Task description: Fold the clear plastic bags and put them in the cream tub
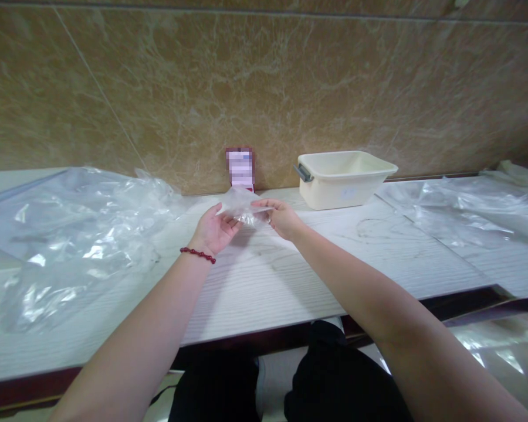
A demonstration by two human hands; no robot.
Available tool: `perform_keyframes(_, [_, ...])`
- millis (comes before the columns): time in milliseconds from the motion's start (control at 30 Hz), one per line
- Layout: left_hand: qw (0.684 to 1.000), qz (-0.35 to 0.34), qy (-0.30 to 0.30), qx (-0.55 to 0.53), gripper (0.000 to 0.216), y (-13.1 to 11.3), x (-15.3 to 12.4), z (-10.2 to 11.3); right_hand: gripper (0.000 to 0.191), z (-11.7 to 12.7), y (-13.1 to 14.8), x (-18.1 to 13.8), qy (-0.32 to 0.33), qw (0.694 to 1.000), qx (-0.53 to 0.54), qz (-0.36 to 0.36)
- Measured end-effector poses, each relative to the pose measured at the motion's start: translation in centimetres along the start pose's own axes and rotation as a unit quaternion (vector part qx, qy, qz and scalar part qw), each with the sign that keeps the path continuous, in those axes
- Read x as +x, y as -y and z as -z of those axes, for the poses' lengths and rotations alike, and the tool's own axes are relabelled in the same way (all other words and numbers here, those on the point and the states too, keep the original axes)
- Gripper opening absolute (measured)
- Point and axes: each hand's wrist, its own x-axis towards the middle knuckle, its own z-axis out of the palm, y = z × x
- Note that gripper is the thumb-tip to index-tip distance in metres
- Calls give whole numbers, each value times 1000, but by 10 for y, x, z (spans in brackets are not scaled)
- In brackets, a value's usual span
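Note:
Both of my hands hold one small clear plastic bag (243, 206) above the white table (264, 281), near the wall. My left hand (213, 230), with a red bead bracelet on the wrist, grips the bag's left edge. My right hand (281, 217) pinches its right side between thumb and fingers. What is inside the bag is too small to tell.
A large heap of clear plastic bags (79, 234) lies on the table at the left. A cream plastic tub (343, 179) stands at the back right by the marble wall. More clear plastic (470, 211) covers the right end. A small blurred red box (240, 167) leans against the wall.

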Motion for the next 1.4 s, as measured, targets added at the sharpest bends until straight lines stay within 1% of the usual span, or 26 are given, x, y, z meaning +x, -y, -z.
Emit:
perform_keyframes(133, [1000,4,-15,11,18,6,0,-6,37,5,-8,4,0,998,-25,59])
perform_keyframes(333, [998,-7,-42,45,13,9,5,-2,40,8,-13,6,-2,994,-59,87])
perform_keyframes(467, [995,-41,-67,65,9,10,6,0,44,6,-10,1,20,991,-94,97])
perform_keyframes(633, [988,-97,-84,85,4,9,5,1,48,6,-7,-3,44,980,-157,113])
perform_keyframes(800, [984,-131,-107,51,6,9,9,5,51,7,-13,1,74,980,-140,119])
perform_keyframes(900, [982,-151,-104,35,10,8,11,7,52,7,-16,2,93,979,-127,131])
perform_keyframes(1033, [982,-166,-90,19,15,4,10,6,49,6,-11,-1,96,972,-142,161])
perform_keyframes(1267, [983,-171,-69,9,10,1,9,6,44,5,-4,-5,109,945,-222,215])
perform_keyframes(1400, [979,-191,-74,3,7,2,12,7,34,6,-1,-9,118,922,-293,226])
